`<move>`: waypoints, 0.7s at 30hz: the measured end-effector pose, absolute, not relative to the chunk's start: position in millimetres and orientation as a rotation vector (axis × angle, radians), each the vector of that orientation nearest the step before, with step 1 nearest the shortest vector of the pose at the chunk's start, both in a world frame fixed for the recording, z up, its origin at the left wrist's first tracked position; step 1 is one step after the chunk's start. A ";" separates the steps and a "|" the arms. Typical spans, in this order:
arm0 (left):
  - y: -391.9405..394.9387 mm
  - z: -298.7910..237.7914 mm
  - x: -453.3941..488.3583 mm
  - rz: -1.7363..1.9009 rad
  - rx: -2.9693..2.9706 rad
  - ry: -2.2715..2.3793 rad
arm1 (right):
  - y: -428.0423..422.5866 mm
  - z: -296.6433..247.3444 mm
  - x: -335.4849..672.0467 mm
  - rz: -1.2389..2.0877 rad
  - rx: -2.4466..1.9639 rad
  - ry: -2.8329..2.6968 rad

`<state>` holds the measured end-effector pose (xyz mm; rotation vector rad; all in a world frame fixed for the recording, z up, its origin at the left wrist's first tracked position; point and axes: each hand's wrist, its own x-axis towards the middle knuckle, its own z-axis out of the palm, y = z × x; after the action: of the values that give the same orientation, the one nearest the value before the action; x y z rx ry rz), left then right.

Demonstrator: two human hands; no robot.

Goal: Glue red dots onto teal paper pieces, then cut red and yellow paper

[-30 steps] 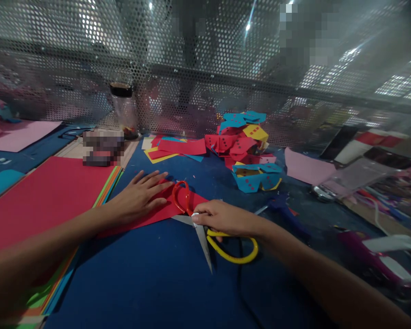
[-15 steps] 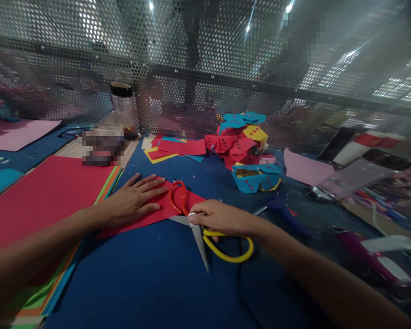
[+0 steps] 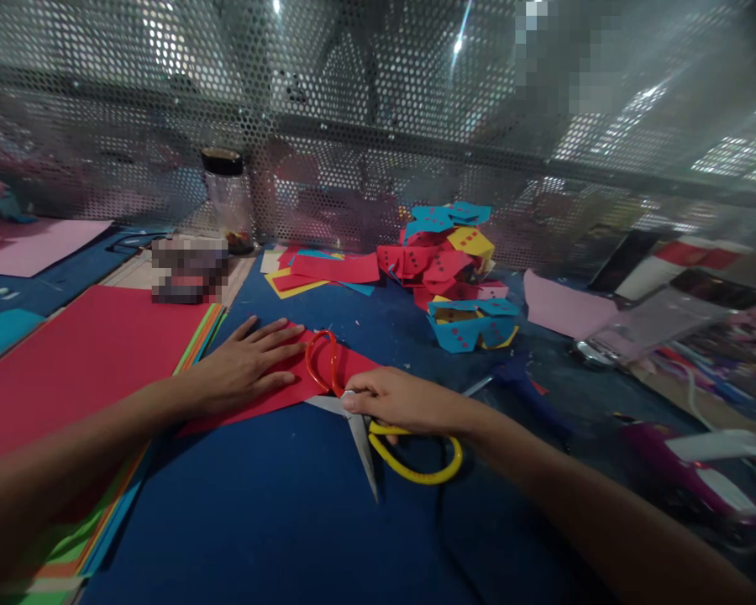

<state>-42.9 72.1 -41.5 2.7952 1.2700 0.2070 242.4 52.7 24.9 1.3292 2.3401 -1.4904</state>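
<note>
My left hand (image 3: pixel 243 365) lies flat with fingers spread on a red paper sheet (image 3: pixel 290 388) on the blue table (image 3: pixel 277 504). My right hand (image 3: pixel 403 402) is curled over the pivot of a pair of scissors (image 3: pixel 359 420) with one red and one yellow handle loop. The scissors lie on the table, their blades pointing toward me, the red loop resting on the red sheet.
A stack of coloured paper (image 3: pixel 81 370), red on top, lies at the left. A heap of red, blue and yellow dotted cutouts (image 3: pixel 454 269) sits behind. A jar (image 3: pixel 225 200) stands by the perforated metal wall (image 3: pixel 378 126). Tools and clutter (image 3: pixel 686 403) fill the right.
Both hands and the scissors have shifted slightly to the left; the grip looks the same.
</note>
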 end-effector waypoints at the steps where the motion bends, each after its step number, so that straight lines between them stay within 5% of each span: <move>1: 72.0 -41.3 -43.0 0.207 2.793 1.271 | 52.2 25.8 241.8 -1.482 1.331 2.341; 21: 64.8 -40.6 -41.8 0.219 2.812 1.243 | 53.3 28.7 245.1 -1.481 1.369 2.309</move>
<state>-41.8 64.8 -40.6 2.8118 1.2434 0.2192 245.1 53.3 28.7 1.3687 2.3091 -1.4805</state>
